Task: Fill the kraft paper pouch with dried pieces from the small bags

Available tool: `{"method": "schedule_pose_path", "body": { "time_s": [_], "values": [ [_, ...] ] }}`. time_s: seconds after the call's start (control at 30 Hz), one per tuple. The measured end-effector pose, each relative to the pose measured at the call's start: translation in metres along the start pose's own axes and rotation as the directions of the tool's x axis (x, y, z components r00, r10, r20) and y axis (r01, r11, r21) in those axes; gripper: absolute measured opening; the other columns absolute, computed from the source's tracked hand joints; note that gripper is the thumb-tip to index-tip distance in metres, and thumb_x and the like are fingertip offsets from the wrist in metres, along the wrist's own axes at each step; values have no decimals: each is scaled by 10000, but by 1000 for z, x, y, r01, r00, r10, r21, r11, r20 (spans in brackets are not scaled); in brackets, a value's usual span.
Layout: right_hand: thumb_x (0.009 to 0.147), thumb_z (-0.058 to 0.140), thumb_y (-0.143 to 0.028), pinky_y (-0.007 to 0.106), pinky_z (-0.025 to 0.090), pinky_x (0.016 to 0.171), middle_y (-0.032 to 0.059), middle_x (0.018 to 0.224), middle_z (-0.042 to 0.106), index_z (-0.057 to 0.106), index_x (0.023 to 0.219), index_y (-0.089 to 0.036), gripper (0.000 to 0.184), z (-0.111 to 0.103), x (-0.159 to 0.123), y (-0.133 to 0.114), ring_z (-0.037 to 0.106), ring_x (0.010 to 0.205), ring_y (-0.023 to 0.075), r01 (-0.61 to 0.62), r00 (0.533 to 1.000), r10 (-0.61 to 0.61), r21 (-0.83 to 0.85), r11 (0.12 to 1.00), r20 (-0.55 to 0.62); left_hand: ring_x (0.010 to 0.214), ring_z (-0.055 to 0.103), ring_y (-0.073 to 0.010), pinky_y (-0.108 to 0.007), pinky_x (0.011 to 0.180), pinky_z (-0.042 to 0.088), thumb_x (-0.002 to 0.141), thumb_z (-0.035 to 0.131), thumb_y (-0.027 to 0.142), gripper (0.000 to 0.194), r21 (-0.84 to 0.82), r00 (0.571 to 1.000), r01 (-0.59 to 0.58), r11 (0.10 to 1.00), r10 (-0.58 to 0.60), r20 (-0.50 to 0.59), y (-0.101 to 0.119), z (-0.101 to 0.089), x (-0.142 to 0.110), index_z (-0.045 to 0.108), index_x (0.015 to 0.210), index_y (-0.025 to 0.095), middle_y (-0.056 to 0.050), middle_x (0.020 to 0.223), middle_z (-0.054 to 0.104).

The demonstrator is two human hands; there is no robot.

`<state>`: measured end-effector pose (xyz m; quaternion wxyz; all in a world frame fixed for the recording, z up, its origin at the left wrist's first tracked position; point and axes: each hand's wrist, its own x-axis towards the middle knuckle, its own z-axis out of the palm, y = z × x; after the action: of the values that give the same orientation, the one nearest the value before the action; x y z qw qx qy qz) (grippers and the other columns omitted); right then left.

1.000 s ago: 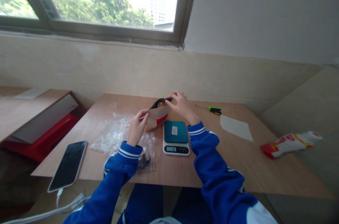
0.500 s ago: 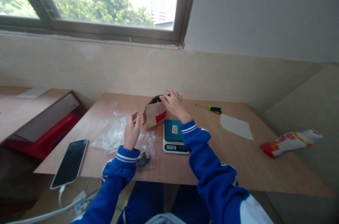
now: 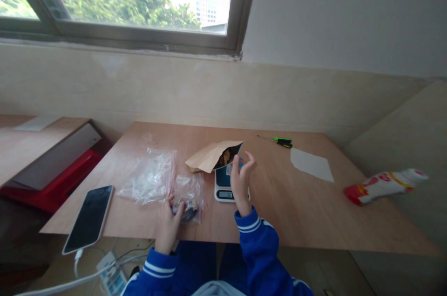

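A brown paper bag [image 3: 206, 156] lies on its side, its mouth facing right and resting over the back of a kitchen scale [image 3: 223, 181]. Dry brown pieces [image 3: 225, 158] show inside the mouth. My right hand [image 3: 240, 182] is raised over the scale's right side, thumb and fingers apart, holding nothing. At the near table edge, my left hand [image 3: 169, 221] reaches the left side of a small clear zip bag [image 3: 196, 191] with dark and tan bits [image 3: 190, 212] in it. Its thumb and forefinger are spread at that bag; I see no grip.
More clear plastic bags [image 3: 146, 177] are spread left of centre. A phone [image 3: 89, 219] on a cable lies at the left edge. Farther right are a screwdriver [image 3: 279, 141], a piece of white paper [image 3: 311, 164] and a red-and-white bottle [image 3: 384, 185] on the table [image 3: 279, 216].
The paper bag has gone from standing to lying on its side, mouth to the right. My right hand has come off it and nearer me. My left hand has lowered to the small zip bag.
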<state>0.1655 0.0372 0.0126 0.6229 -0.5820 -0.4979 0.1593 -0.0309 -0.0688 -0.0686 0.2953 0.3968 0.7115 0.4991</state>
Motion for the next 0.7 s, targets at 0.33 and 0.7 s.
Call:
{"method": "schedule_pose_path", "body": {
  "time_s": [0.33,0.7],
  "values": [
    [894,379,-346,517,411,879,148,962,544,565,965,-173,264,-32,-6,70,527,971,296,19,993,13,-279,960,114,992,653,-215,-294,812,537,658,693,598,632,-377,984,175,910,-169,48,27,-22,-11,549,1119,190,-69,1050,675],
    [918,477,-302,303,472,744,58,937,572,631,935,-223,175,-48,-29,-21,569,844,181,13,874,-84,151,989,479,848,689,-203,-317,738,560,754,634,569,601,-498,989,121,859,-63,132,66,-3,-17,490,1219,215,-52,951,712]
  ]
}}
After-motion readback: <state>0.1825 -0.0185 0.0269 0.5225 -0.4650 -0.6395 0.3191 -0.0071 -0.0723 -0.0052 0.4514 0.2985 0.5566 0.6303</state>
